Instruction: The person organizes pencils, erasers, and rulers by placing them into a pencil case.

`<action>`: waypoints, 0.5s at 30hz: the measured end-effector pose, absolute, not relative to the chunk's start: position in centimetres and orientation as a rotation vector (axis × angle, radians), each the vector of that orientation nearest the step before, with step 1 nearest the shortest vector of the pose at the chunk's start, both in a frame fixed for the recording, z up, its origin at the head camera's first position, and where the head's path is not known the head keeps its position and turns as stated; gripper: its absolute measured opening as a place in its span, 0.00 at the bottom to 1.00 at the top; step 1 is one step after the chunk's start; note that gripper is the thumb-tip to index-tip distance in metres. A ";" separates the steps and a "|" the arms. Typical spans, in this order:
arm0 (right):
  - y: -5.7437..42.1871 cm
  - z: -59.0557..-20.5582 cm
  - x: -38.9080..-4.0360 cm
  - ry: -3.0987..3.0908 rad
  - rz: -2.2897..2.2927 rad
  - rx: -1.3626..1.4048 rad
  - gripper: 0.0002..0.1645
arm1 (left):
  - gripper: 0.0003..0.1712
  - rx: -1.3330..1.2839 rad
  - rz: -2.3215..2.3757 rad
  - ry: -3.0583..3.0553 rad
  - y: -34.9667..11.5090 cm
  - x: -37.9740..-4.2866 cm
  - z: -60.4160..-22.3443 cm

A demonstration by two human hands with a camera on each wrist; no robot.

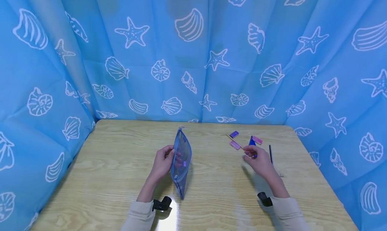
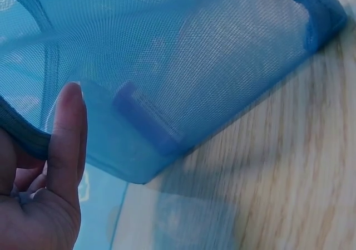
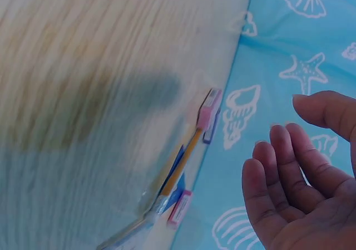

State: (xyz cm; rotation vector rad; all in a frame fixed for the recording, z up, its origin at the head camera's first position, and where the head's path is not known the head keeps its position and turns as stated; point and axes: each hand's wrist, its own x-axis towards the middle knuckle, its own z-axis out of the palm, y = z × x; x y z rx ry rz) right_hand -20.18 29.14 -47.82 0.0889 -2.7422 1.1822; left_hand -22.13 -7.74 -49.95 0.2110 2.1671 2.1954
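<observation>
My left hand [image 1: 163, 162] grips the rim of a blue mesh zip pouch [image 1: 179, 177], thumb on one side of the fabric. The pouch stands upright with its mouth spread apart. Through the mesh in the left wrist view shows a purple block [image 2: 147, 116], like an eraser, in the lower part. My right hand [image 1: 259, 160] hovers over the right side of the table, fingers loosely bent and holding nothing in the right wrist view. Close by its fingertips lie a yellow pencil [image 1: 234, 142], a blue pointed piece [image 1: 252, 141] and a pink eraser [image 1: 234, 145].
Another pink eraser [image 1: 257, 140] and a purple eraser [image 1: 234, 134] lie towards the back of the wooden table [image 1: 121, 177]. A dark pen [image 1: 270, 153] lies right of my right hand. Blue shell-print curtains [image 1: 169, 56] hang around the table's back and sides.
</observation>
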 end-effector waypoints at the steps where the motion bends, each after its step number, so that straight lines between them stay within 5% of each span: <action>1: 29.3 -47.9 -20.3 -2.754 1.170 0.084 0.17 | 0.15 0.206 2.196 2.169 -7.8 -22.2 -50.0; 15: 30.1 -48.6 -22.0 -2.793 1.193 0.084 0.20 | 0.14 0.210 2.219 2.151 -7.6 -22.2 -50.0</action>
